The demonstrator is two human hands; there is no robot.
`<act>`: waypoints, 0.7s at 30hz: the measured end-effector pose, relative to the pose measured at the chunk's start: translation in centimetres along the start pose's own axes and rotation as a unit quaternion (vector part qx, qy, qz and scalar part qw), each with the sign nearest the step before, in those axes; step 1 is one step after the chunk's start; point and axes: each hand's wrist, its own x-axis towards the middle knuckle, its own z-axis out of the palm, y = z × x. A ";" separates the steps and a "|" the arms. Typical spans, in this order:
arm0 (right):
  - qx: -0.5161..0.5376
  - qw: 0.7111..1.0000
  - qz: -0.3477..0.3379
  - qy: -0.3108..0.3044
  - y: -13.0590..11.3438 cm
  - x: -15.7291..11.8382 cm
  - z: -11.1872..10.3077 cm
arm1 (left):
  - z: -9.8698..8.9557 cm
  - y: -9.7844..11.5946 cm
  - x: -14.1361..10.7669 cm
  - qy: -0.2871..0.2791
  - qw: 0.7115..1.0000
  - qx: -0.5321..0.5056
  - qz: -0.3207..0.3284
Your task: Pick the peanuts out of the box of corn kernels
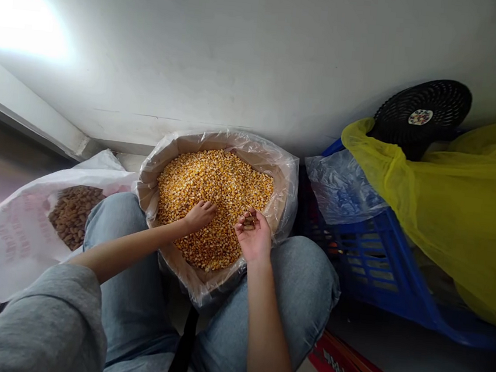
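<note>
Fingers bent, the left hand is at the corn; whether they pinch any is unclear. Palm up, the right hand has its fingers curled round small brown bits, above the corn's right side. Left of the knees lies a white sack with brown nuts; between them, the corn fills a lined bag; right, a blue basket.

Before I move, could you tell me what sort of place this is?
Probably a shop's storage corner: a lined bag of corn kernels stands by the wall, beside a white sack of brown nuts and a blue plastic crate.
</note>
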 end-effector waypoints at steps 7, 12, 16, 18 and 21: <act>-0.008 1.000 0.001 -0.003 0.2 0.1 -0.1 | -0.4 -0.3 0.3 0.008 0.998 -0.042 -0.055; -0.016 1.000 -0.009 0.004 0.2 -0.1 0.1 | -1.5 -1.0 0.0 0.027 0.991 -0.085 -0.100; -0.014 1.000 -0.002 -0.002 0.2 0.0 0.2 | -1.6 -1.3 -0.1 0.029 0.986 -0.128 -0.104; -0.015 1.000 -0.005 0.003 0.2 0.1 0.1 | -1.8 -1.5 -0.1 0.034 0.982 -0.153 -0.107; -0.024 0.999 -0.014 0.022 0.3 0.2 0.0 | -3.0 -1.8 -0.1 0.053 0.974 -0.191 -0.107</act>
